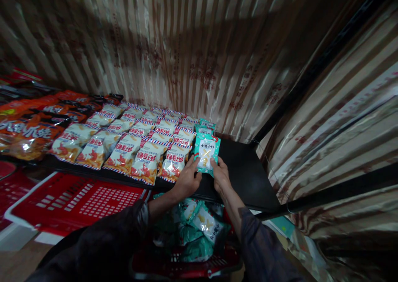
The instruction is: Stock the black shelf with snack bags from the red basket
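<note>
A teal and white snack bag (pixel 205 151) lies tilted on the black shelf (pixel 248 170), in front of other teal bags (pixel 205 126). My left hand (pixel 188 176) grips its lower left edge, and my right hand (pixel 221 175) holds its lower right edge with the thumb on its front. Just left of it stand rows of white bags with red lettering (pixel 146 159). Below my forearms, a red basket (pixel 186 268) holds several more teal bags (pixel 203 224).
Orange and black bags (pixel 37 132) fill the shelf's left end. A red perforated basket (pixel 102 199) sits below the shelf at left. Striped curtain-like sheeting (pixel 174 45) hangs behind, and dark metal bars (pixel 280 103) frame the right side.
</note>
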{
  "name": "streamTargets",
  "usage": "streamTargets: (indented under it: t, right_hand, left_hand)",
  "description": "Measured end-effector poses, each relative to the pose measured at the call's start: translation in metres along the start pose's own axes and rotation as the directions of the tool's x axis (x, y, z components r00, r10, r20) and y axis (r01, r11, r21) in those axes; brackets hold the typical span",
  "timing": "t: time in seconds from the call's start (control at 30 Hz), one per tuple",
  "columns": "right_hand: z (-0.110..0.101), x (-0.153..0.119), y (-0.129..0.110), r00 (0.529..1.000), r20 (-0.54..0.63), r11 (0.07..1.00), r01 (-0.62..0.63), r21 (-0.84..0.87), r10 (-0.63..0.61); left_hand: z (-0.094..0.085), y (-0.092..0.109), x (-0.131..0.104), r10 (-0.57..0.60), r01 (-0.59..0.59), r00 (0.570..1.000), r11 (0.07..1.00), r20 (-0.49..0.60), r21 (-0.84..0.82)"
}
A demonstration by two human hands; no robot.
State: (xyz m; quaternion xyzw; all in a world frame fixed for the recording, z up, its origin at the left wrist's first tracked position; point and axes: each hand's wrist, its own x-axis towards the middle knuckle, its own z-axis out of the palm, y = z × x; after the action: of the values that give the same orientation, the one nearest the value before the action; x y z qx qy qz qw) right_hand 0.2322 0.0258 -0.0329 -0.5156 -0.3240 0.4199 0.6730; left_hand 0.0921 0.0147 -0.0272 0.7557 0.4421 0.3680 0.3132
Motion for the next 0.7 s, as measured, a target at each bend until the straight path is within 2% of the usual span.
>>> streamTargets:
  t: [0.17,0.37,0.57,0.7]
  right_hand:
    - [0.007,0.01,0.008,0.999,-0.025,0.995,0.042,-0.087,-0.044]
    - [0.009,0.014,0.014,0.995,-0.045,0.961,0.074,-0.268,-0.089]
    - [0.009,0.013,0.016,0.988,-0.032,0.831,0.107,-0.546,-0.149]
    - [0.013,0.01,0.011,0.969,-0.001,0.7,0.179,-0.691,-0.248]
  left_hand:
    - [0.001,-0.002,-0.003,0.056,-0.052,0.998,0.991,-0.027,0.119]
    - [0.003,-0.007,-0.003,0.077,-0.073,0.997,0.989,-0.029,0.132]
    - [0.003,-0.008,-0.002,0.074,-0.072,0.997,0.989,-0.01,0.126]
    - [0.003,-0.008,-0.001,0.075,-0.074,0.997,0.99,-0.002,0.12]
